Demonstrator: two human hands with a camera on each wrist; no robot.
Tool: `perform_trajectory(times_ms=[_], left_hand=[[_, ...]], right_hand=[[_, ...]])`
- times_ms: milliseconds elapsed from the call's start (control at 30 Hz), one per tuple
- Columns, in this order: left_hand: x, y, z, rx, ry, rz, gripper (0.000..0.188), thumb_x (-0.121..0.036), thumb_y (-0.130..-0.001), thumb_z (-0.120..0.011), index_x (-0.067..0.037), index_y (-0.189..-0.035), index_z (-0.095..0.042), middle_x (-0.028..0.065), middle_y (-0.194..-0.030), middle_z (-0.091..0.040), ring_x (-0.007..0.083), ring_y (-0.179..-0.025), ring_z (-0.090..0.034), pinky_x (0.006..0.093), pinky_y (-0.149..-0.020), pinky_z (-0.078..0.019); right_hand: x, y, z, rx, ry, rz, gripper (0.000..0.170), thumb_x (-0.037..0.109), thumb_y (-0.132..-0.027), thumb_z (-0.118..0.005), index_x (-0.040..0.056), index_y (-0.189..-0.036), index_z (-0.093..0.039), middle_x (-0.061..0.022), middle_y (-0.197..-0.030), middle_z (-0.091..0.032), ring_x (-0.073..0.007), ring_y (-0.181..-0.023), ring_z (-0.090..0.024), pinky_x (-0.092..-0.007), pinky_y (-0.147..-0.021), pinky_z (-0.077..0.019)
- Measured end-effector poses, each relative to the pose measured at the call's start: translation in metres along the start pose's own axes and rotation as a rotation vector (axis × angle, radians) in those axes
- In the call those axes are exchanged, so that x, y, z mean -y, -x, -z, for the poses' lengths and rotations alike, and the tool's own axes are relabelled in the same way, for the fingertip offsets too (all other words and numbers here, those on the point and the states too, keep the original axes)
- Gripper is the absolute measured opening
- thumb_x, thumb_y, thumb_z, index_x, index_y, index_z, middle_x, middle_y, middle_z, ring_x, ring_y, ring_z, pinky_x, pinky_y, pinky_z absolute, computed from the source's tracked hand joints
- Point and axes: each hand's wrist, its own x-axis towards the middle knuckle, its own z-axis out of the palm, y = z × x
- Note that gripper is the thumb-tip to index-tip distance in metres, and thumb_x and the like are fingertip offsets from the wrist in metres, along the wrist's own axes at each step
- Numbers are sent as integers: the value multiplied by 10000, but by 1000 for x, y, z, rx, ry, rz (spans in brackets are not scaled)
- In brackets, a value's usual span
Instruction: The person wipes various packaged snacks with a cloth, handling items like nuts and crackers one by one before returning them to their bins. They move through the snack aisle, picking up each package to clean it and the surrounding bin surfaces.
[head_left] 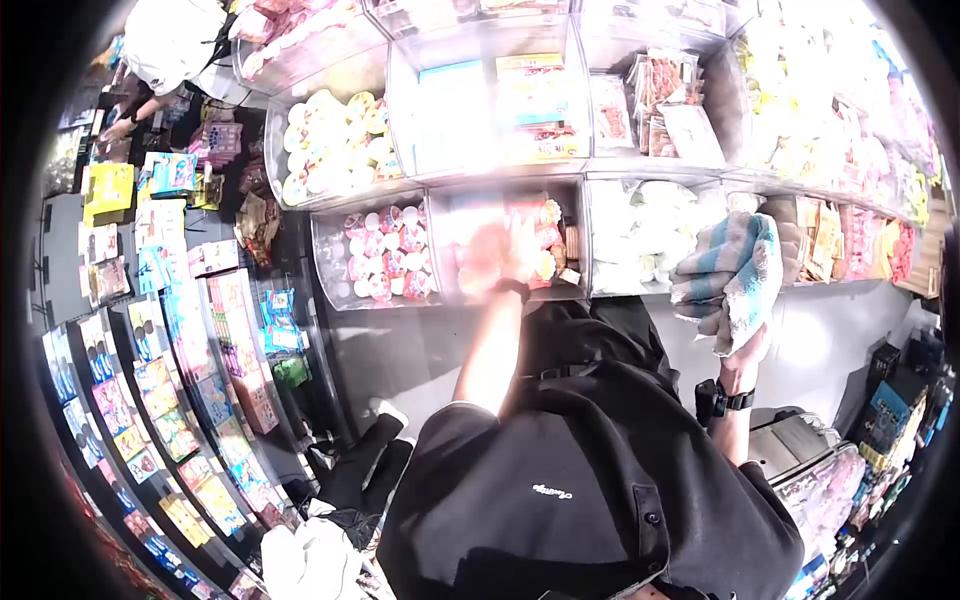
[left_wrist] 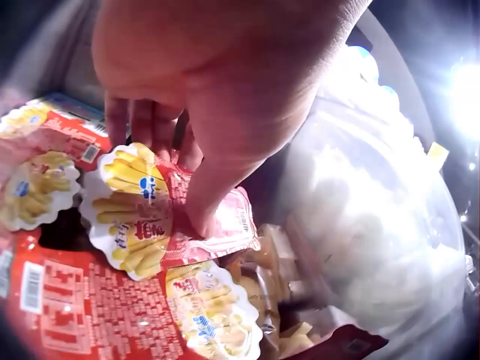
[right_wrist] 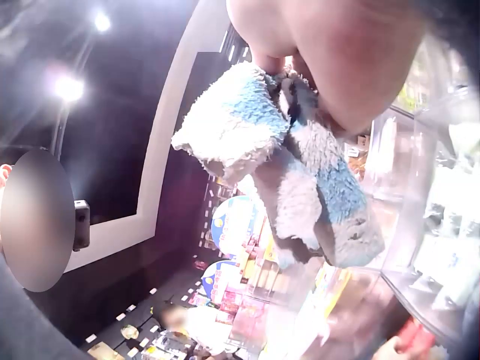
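While the left hand (left_wrist: 225, 82) is reaching down from the top of the left wrist view, its thumb and fingers are pinching the red end of a snack packet (left_wrist: 129, 214) near the middle of that frame. This packet is showing a white scalloped panel printed with yellow fries, and more red fries packets (left_wrist: 214, 311) are lying around it, at the left edge and along the bottom. In the head view, the left hand is blurring near the centre, over a clear plastic bin (head_left: 584, 240) in the lower row.

At the right of the head view, the right hand (right_wrist: 337, 56) is gripping a fluffy cloth (head_left: 735, 265) striped in blue, white and grey; in the right wrist view the cloth is hanging in folds below the fingers. A black watch (head_left: 710, 400) is circling that wrist.

White packets (head_left: 645, 225) are filling the bin just right of centre, and small red-and-white cups (head_left: 388, 255) are standing in the one left of centre. Snack shelves (head_left: 150, 400) are curving down the left side, while another person in a white cap (head_left: 170, 40) is leaning in at the upper left.
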Motion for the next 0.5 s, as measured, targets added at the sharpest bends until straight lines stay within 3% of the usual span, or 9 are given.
perform_trajectory(times_ms=[33,67,100,167,233,333,400,433,500], left_hand=[[60,-10,-56,-107,36,-108,366,-242,-782,-648,-60,-1097,-603,245,-1260,-497,415,-1187,-433,480,-974,-373],[54,-8,-46,-72,197,-110,344,-212,-815,-610,-40,-1111,-581,235,-1200,-532,372,-1116,-495,446,-931,-414],[49,-6,-36,-37,359,-108,322,-181,-848,-571,-19,-1126,-558,226,-1139,-566,330,-1046,-557,412,-887,-454],[1,7,28,121,314,-7,177,-67,-891,-538,40,-1031,-519,165,-856,-627,239,-811,-638,297,-703,-515],[-29,20,78,123,401,129,129,-52,-873,-573,18,-961,-510,117,-724,-597,215,-741,-625,287,-642,-499],[-19,45,86,-141,518,-12,227,-37,-834,-636,-32,-1030,-522,112,-873,-620,181,-815,-629,269,-622,-512],[-78,67,148,23,1330,268,375,-29,-818,-640,-29,-1162,-492,107,-1031,-614,177,-907,-626,281,-712,-532],[-79,72,151,42,1458,273,421,-20,-811,-638,-29,-1198,-473,103,-1060,-610,181,-938,-623,289,-752,-534],[-94,82,174,107,1704,299,454,13,-805,-616,-35,-1229,-459,104,-1119,-595,203,-986,-619,316,-823,-537]], right_hand=[[-1,1,-4,-114,-44,7,545,402,-905,-294,-86,-946,-532,-178,-625,-579,-310,-454,-564,-394,-422,-482],[-4,1,-1,-10,87,62,526,386,-911,-288,-80,-962,-527,-179,-674,-593,-331,-490,-584,-408,-447,-490],[-6,3,-1,-30,8,48,519,380,-914,-282,-77,-971,-522,-179,-696,-597,-339,-502,-589,-414,-458,-492],[-6,4,-1,-1,-78,2,501,359,-920,-275,-78,-1010,-506,-186,-743,-597,-353,-540,-600,-424,-490,-504],[-11,0,3,112,-88,34,508,364,-919,-285,-82,-1022,-505,-198,-769,-601,-350,-564,-609,-424,-493,-508],[-11,7,-12,146,104,99,526,374,-921,-310,-98,-1064,-493,-221,-844,-611,-343,-616,-626,-428,-521,-530],[-10,9,-29,164,56,90,534,379,-922,-322,-105,-1078,-484,-222,-861,-614,-339,-616,-628,-428,-530,-538],[-9,11,-40,154,151,88,540,383,-928,-305,-107,-1081,-472,-221,-833,-602,-313,-602,-623,-369,-496,-522],[-12,15,-69,69,138,119,533,390,-931,-320,-82,-1137,-460,-208,-923,-601,-305,-701,-637,-375,-555,-538]])
